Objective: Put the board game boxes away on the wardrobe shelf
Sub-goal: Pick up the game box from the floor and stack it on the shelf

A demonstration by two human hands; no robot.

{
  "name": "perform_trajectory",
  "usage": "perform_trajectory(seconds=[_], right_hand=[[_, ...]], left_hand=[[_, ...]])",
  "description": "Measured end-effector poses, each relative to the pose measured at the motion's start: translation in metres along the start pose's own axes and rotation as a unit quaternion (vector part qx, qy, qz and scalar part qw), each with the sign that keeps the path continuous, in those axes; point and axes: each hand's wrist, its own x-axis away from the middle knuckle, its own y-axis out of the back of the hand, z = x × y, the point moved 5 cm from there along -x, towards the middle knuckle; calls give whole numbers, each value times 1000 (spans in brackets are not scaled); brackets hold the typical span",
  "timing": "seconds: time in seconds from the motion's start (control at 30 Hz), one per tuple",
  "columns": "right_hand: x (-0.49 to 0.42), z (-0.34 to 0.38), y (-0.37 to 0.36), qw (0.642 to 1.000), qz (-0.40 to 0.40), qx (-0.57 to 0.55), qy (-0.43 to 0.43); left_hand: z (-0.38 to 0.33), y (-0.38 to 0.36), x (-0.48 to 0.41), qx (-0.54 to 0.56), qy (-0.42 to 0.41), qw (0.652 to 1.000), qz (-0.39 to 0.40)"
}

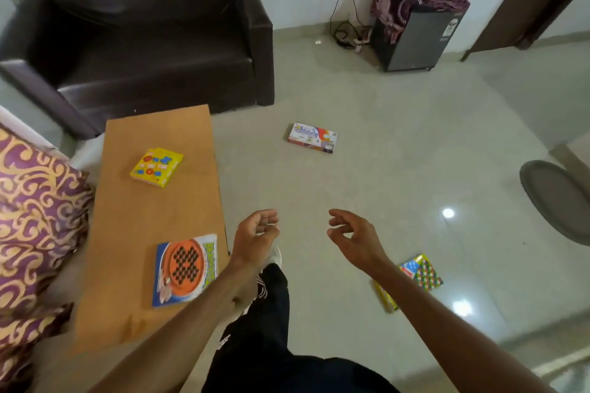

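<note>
Several board game boxes lie about. A yellow box [156, 166] rests on the far part of the low wooden table [140, 220]. A blue and orange box [186, 268] lies on the table's near right corner. A white and red box [313, 137] sits on the floor ahead. A box with a coloured checker pattern [421, 271] lies on the floor at the right, partly hidden by my right forearm. My left hand [255, 238] and my right hand [354, 241] hover in front of me, fingers loosely curled and apart, holding nothing. No wardrobe is in view.
A dark leather sofa [153, 35] stands behind the table. A patterned purple and gold cushion [35, 217] lies at the left. A small fridge under a purple cloth [415, 32] and cables stand by the far wall. A grey round object [558, 198] is at the right edge.
</note>
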Motion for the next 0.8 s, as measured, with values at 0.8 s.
perform_trajectory(seconds=[0.8], right_hand=[[-809,-58,55,972,164,151,-70]], left_hand=[[-46,-185,-693,16,224,970,-93]])
